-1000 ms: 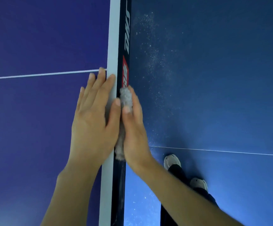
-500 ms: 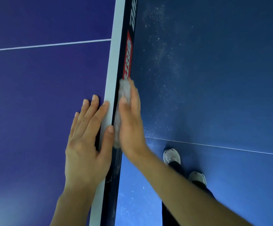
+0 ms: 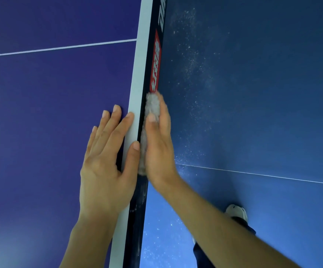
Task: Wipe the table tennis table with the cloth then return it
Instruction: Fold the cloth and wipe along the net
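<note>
Fingers (image 3: 166, 117) of the right hand (image 3: 159, 149) are lying straight and close together, pressing a grey cloth (image 3: 152, 104) against the black side rail (image 3: 137, 219) of the table tennis table (image 3: 41, 122). They are not curling around it. The thumb (image 3: 151, 120) is resting along the top of the cloth. The cloth is bunched into a long roll that is running up the rail, with its far end just below a red label (image 3: 155, 62) and its near end showing under the heel of the hand.

Fingers (image 3: 110, 124) of the left hand (image 3: 104, 171) are also lying straight and relaxed, holding nothing. The palm is resting flat on the purple tabletop, and the thumb (image 3: 132, 155) is reaching across the white edge stripe (image 3: 135, 89) to end just beside the cloth.

Farther out, a thin white line (image 3: 60, 48) is crossing the tabletop and meeting the edge stripe. Beyond the rail, the blue floor (image 3: 272, 93) is showing a scatter of pale specks (image 3: 191, 60) and a thin white line (image 3: 263, 175) of its own. A white shoe (image 3: 238, 211) is standing on that floor, partly hidden behind the right forearm.
</note>
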